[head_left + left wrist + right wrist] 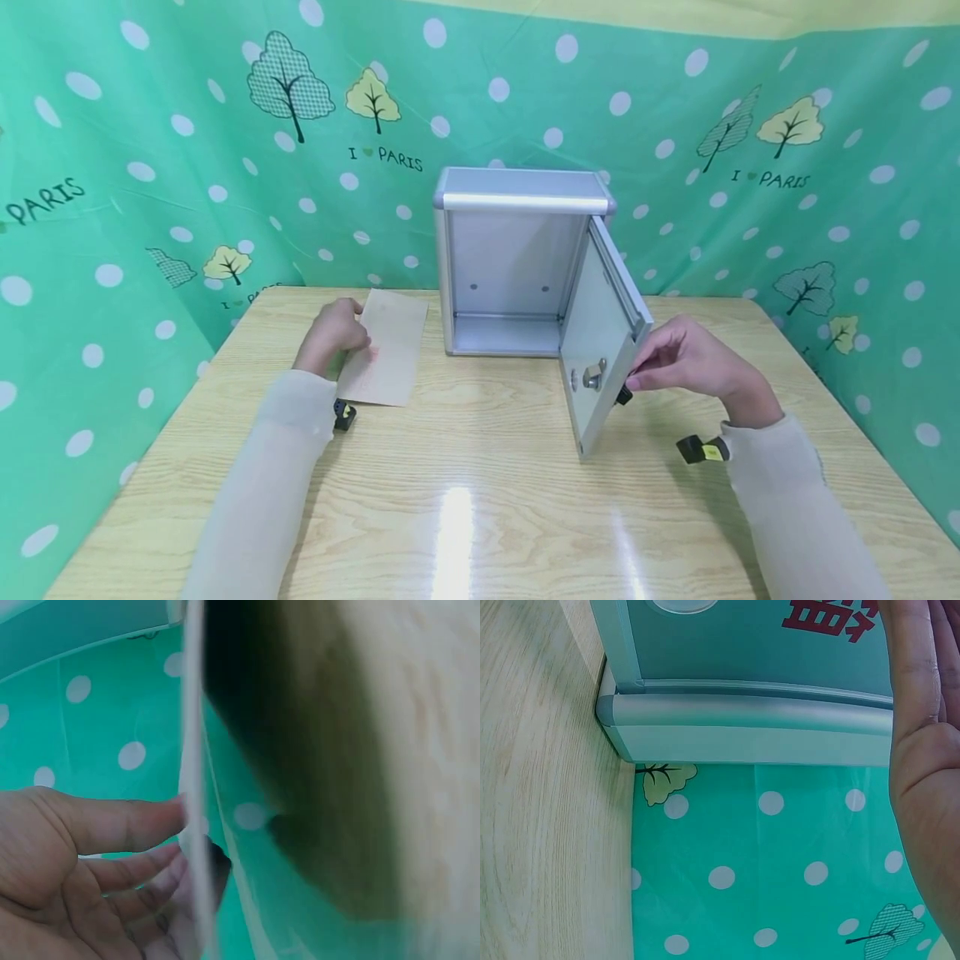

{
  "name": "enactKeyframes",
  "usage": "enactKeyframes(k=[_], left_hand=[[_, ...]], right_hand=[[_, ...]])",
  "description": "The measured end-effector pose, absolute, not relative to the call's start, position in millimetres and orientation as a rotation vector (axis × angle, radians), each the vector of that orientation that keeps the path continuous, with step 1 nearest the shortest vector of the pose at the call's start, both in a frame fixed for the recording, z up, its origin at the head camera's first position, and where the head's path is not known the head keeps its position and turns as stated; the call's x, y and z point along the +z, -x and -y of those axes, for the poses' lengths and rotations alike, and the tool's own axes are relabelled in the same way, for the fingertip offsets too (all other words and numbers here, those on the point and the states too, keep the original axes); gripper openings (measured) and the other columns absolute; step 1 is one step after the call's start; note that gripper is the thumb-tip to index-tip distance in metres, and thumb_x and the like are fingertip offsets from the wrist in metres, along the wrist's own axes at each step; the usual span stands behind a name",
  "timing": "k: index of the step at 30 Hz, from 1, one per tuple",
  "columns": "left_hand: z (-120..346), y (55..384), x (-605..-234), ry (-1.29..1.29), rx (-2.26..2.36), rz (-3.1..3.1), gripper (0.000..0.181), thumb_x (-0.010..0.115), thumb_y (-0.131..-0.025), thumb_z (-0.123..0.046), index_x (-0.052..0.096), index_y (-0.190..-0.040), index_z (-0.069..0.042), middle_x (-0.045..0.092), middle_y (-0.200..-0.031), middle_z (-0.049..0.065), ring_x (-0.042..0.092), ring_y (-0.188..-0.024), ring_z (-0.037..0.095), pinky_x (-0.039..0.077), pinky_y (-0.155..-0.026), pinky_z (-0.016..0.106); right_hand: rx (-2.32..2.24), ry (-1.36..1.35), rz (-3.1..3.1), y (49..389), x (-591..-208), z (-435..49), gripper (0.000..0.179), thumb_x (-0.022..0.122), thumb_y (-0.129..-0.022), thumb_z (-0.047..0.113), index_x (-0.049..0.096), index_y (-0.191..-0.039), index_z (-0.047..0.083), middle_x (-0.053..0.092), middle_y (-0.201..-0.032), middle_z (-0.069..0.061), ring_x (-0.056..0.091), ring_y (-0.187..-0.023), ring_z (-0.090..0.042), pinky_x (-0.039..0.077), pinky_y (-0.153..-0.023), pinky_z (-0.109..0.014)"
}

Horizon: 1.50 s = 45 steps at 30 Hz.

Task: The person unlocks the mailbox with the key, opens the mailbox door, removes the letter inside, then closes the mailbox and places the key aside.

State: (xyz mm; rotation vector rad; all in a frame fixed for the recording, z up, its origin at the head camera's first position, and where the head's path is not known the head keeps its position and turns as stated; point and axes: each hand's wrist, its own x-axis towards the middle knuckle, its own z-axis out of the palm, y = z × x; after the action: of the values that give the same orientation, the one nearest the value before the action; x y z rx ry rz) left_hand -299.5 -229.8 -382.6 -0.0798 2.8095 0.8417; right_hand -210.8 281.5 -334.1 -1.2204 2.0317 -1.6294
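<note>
Left hand [336, 328] pinches the paper [397, 354], which extends rightward.

Green dotted cloth [517, 112], wood-grain table [510, 433], white glare [453, 537]

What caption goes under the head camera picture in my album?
Left hand holding paper, right hand at the open door of a metal box.

The box [523, 190] stands on the table [375, 500], right of the paper [396, 346].
</note>
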Motion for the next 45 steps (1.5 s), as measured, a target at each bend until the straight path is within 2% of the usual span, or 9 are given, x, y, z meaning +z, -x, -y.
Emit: enactKeyframes(k=[7,10,16,23,28,32,36,39,45], left_hand=[[225.7,293.5,-381.3,0.093,0.775,-2.781,0.060,0.059,-0.081,0.005,0.046,-0.138,0.018,0.051,-0.137,0.039,0.059,-0.109,0.045,0.056,-0.095,0.057],[224.8,292.4,-381.9,0.106,0.749,-2.786,0.051,0.062,-0.080,0.006,0.053,-0.129,0.018,0.058,-0.126,0.036,0.061,-0.093,0.038,0.060,-0.078,0.047],[222.8,292.2,-383.4,0.109,0.682,-2.793,0.024,0.065,-0.080,0.005,0.063,-0.102,0.012,0.058,-0.088,0.020,0.053,-0.069,0.026,0.049,-0.055,0.031],[222.5,289.3,-380.2,0.142,0.668,-2.782,0.022,0.066,-0.085,0.000,0.064,-0.104,0.012,0.056,-0.085,0.017,0.052,-0.067,0.025,0.047,-0.054,0.031],[220.9,287.2,-373.9,0.107,0.701,-2.825,0.015,0.062,-0.092,-0.007,0.064,-0.093,0.007,0.053,-0.075,0.010,0.050,-0.063,0.022,0.047,-0.054,0.031],[215.2,287.3,-368.0,0.037,0.739,-2.885,0.030,0.062,-0.100,-0.021,0.064,-0.083,0.003,0.044,-0.065,0.002,0.041,-0.057,0.017,0.044,-0.054,0.031],[207.7,286.9,-361.4,-0.059,0.809,-2.951,0.039,0.061,-0.102,-0.029,0.069,-0.106,0.008,0.068,-0.093,0.021,0.066,-0.084,0.035,0.059,-0.079,0.048],[202.7,285.8,-356.1,-0.157,0.878,-2.993,0.047,0.061,-0.103,-0.030,0.063,-0.128,0.010,0.064,-0.129,0.029,0.061,-0.118,0.047,0.053,-0.100,0.058],[192.5,282.5,-344.3,-0.324,1.081,-3.021,0.043,0.061,-0.104,-0.029,0.063,-0.130,0.006,0.067,-0.122,0.024,0.065,-0.112,0.040,0.058,-0.093,0.052]], right_hand=[[-1.631,1.237,-2.019,211.9,-334.5,-280.9,0.032,0.068,-0.078,-0.027,0.078,-0.092,0.000,0.077,-0.088,-0.007,0.060,-0.063,-0.013,0.057,-0.056,-0.021],[-1.634,1.227,-2.014,211.2,-334.2,-280.0,0.030,0.068,-0.078,-0.026,0.078,-0.091,0.000,0.078,-0.088,-0.007,0.062,-0.065,-0.011,0.058,-0.057,-0.021],[-1.640,1.265,-2.003,210.2,-334.2,-278.8,0.029,0.068,-0.078,-0.027,0.076,-0.091,-0.002,0.077,-0.088,-0.007,0.058,-0.062,-0.015,0.056,-0.055,-0.020],[-1.634,1.251,-2.016,210.0,-335.7,-280.3,0.031,0.068,-0.078,-0.027,0.077,-0.091,0.000,0.077,-0.088,-0.006,0.056,-0.060,-0.018,0.056,-0.055,-0.020],[-1.629,1.229,-2.024,209.8,-336.5,-281.7,0.030,0.069,-0.079,-0.025,0.077,-0.091,0.001,0.077,-0.086,-0.007,0.055,-0.060,-0.018,0.055,-0.054,-0.020],[-1.625,1.232,-2.027,209.6,-336.6,-282.2,0.031,0.069,-0.079,-0.025,0.077,-0.092,0.002,0.077,-0.086,-0.006,0.056,-0.060,-0.018,0.055,-0.054,-0.020],[-1.616,1.235,-2.035,208.7,-335.2,-282.1,0.032,0.069,-0.079,-0.025,0.077,-0.092,0.002,0.077,-0.087,-0.005,0.055,-0.060,-0.020,0.054,-0.053,-0.020],[-1.610,1.229,-2.044,207.9,-334.1,-281.7,0.031,0.069,-0.079,-0.025,0.077,-0.092,0.002,0.077,-0.086,-0.004,0.053,-0.059,-0.022,0.053,-0.052,-0.021],[-1.616,1.239,-2.037,208.4,-334.2,-281.3,0.030,0.069,-0.079,-0.025,0.077,-0.092,0.001,0.076,-0.085,-0.005,0.050,-0.057,-0.023,0.051,-0.050,-0.022]])
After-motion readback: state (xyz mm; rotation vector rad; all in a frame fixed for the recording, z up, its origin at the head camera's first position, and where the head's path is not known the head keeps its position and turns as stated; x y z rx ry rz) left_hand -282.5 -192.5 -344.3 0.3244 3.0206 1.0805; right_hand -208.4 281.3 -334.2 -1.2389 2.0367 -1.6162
